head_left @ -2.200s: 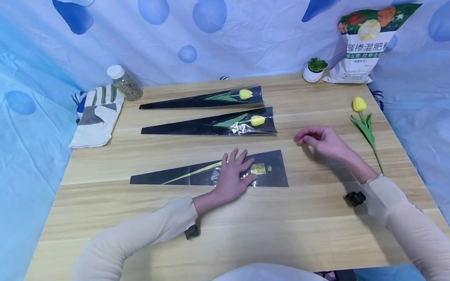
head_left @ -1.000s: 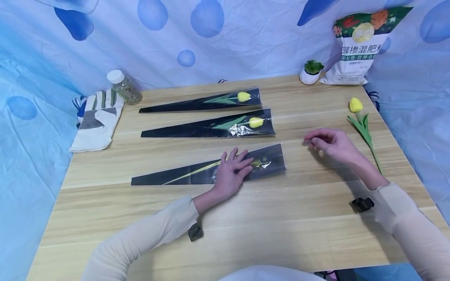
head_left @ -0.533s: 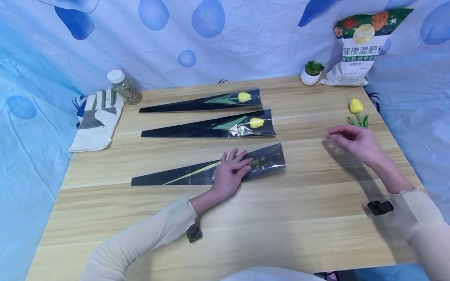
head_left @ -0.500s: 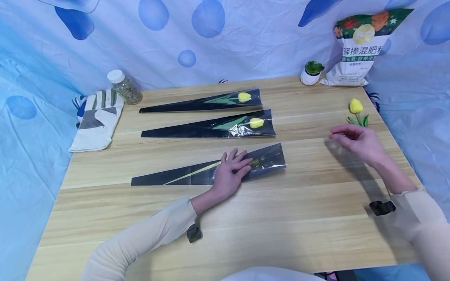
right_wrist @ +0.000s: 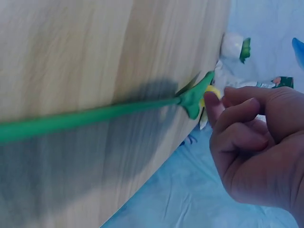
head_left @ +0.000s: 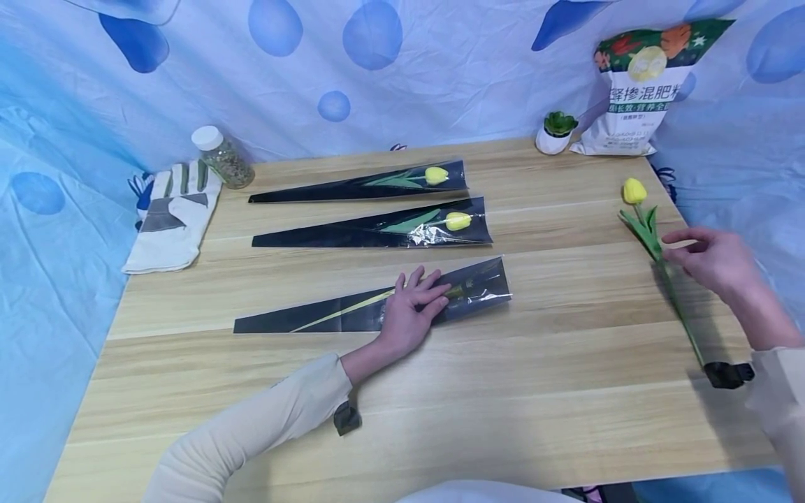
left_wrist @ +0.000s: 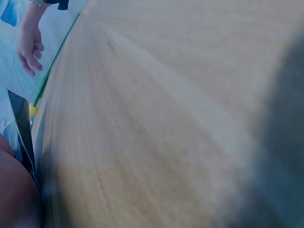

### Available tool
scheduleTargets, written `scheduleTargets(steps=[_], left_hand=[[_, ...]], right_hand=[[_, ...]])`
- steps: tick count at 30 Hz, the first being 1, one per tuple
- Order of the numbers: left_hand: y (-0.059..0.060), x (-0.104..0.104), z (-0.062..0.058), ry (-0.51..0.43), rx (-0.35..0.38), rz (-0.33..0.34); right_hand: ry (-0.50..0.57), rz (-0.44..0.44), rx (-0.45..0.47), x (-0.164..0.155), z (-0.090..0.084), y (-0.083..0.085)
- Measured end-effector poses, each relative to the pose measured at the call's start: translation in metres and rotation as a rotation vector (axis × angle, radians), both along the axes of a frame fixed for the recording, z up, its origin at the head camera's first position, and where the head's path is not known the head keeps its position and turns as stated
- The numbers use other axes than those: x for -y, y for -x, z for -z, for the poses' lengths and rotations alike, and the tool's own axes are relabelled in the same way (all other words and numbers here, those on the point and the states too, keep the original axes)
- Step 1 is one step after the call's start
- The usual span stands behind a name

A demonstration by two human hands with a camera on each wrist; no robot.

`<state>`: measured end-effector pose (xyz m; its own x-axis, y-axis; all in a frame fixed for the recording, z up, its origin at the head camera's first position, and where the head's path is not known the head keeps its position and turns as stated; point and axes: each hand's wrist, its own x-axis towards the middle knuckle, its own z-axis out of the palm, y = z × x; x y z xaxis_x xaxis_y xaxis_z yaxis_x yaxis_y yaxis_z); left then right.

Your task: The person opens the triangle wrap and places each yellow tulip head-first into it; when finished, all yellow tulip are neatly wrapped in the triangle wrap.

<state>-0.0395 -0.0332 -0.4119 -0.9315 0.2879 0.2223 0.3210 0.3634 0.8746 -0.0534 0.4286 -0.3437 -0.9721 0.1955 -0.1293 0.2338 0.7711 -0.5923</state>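
Right hand (head_left: pixel 713 262) now by the tulip (head_left: pixel 648 230), contact unclear.

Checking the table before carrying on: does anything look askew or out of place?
One thing: the loose tulip lies unwrapped near the table's right edge, beside the right hand, while two others sit in sleeves. The empty sleeve under the left hand lies slightly angled. Nothing spilled.

2 wrapped tulips (head_left: pixel 377 209), glove (head_left: pixel 171 216), jar (head_left: pixel 223 157), potted succulent (head_left: pixel 555 133), fertilizer bag (head_left: pixel 641 91)
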Motion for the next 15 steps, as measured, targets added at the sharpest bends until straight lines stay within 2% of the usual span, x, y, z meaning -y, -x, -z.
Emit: scheduleTargets(steps=[3,6,15], left_hand=[[0.0,0.0,0.0,-0.002,-0.004,0.002],[0.0,0.0,0.001,-0.007,-0.004,0.004],[-0.001,0.0,0.001,-0.018,0.021,0.005]], right_hand=[[-0.092,-0.015,0.014,-0.01,0.008,-0.002],[-0.112,-0.038,0.024,-0.022,0.017,-0.003],[-0.14,-0.108,0.066,-0.019,0.014,-0.006]])
